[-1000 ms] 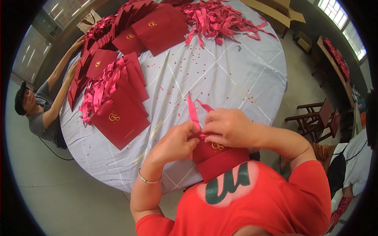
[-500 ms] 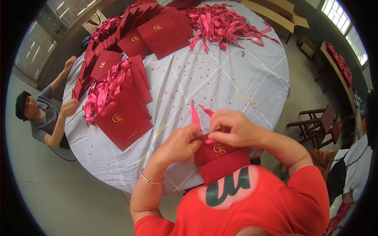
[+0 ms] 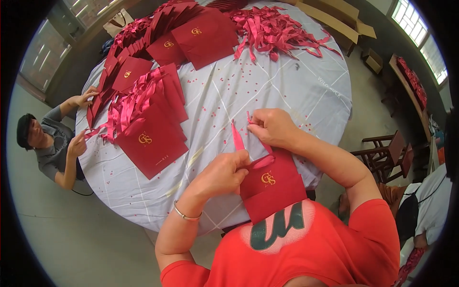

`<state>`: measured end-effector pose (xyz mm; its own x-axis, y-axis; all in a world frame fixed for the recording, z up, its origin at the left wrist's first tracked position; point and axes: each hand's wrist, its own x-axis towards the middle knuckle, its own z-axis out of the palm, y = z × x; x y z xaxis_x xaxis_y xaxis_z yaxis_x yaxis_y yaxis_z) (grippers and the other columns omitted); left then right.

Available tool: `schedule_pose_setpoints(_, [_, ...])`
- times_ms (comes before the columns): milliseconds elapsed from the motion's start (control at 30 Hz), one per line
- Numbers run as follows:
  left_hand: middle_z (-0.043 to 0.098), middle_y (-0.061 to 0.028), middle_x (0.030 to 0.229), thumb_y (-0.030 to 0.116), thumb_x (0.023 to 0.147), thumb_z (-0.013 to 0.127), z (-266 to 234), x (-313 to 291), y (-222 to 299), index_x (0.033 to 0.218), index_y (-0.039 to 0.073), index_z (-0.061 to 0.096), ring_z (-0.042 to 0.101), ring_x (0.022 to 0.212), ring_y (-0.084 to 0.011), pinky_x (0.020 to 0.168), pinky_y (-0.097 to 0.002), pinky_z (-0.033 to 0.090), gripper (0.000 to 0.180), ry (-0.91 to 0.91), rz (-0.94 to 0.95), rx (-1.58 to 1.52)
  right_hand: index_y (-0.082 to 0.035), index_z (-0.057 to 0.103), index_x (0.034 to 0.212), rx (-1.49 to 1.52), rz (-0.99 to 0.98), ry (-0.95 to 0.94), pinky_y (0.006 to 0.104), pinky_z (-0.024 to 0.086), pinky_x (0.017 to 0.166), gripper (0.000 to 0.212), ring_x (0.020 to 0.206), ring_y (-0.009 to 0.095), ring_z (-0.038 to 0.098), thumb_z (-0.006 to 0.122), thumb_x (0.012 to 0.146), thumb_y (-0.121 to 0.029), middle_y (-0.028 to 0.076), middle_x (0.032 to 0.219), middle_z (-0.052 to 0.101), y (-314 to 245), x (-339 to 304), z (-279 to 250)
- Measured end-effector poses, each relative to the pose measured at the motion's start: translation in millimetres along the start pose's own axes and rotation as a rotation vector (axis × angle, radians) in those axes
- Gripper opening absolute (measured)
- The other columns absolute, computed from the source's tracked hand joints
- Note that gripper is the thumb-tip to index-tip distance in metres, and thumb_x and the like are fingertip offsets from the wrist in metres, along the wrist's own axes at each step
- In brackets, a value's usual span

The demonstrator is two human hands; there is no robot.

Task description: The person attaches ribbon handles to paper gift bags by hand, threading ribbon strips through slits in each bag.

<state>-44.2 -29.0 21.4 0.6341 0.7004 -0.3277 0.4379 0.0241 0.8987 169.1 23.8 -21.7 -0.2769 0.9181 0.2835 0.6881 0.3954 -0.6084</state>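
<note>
A flat dark-red paper bag (image 3: 279,198) with a gold emblem lies at the table's near edge, against my red shirt. At its upper left corner, my left hand (image 3: 224,174) is closed on the bag's edge. A pink ribbon (image 3: 238,138) sticks up past those fingers onto the cloth. Above the bag's top edge, my right hand (image 3: 275,126) pinches the other end of the ribbon. Between the hands, part of the ribbon (image 3: 263,161) crosses the bag's opening. My left fingertips are partly hidden.
To the left stand stacked red bags (image 3: 150,143) with pink ribbon handles; more bags (image 3: 205,38) lie farther back. Loose ribbons (image 3: 277,31) are heaped at the far side. A person (image 3: 48,143) handles bags at left. Cardboard boxes (image 3: 330,21) and a wooden chair (image 3: 389,153) are beyond the table.
My right hand has moved up and away from the bag, drawing the ribbon end with it. My left hand stays at the bag's edge. The other person's hands have come down to the bags.
</note>
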Motion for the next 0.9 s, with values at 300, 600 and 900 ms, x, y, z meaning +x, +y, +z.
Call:
schedule_pose_setpoints(300, [0.063,-0.003,0.071,-0.003,0.087,0.06,-7.0,-5.4,7.0,0.096,-0.001,0.06,0.054,0.05,-0.0076,0.046,-0.026,0.042,0.008,0.064,-0.031,-0.104,0.0,0.068,0.091,0.093,0.19,-0.05,0.0296,0.049,0.062,0.031,0.068,0.013,0.062,0.078,0.082,-0.028,0.008,0.074,0.066,-15.0,-20.4,-50.8])
schedule_pose_setpoints(600, [0.064,-0.0031,0.078,0.007,0.096,0.057,-20.8,4.2,-11.5,0.105,0.004,0.057,0.06,0.054,-0.0107,0.05,-0.0233,0.046,0.01,0.265,0.072,-0.702,0.002,0.056,0.128,1.164,0.46,-0.094,0.0296,0.053,0.08,0.048,0.098,0.014,0.063,0.072,0.084,-0.008,0.007,0.111,0.067,-27.1,-115.2,-71.8])
schedule_pose_setpoints(900, [0.065,-0.0086,0.108,0.006,0.093,0.059,-17.7,5.3,-10.0,0.113,0.0,0.061,0.066,0.071,-0.012,0.054,-0.0222,0.047,0.02,0.652,0.294,-0.508,0.0,0.069,0.105,0.221,-0.275,0.538,0.029,0.054,0.07,0.025,0.084,0.017,0.067,0.075,0.081,-0.002,0.009,0.089,0.072,-63.6,-21.9,-108.4])
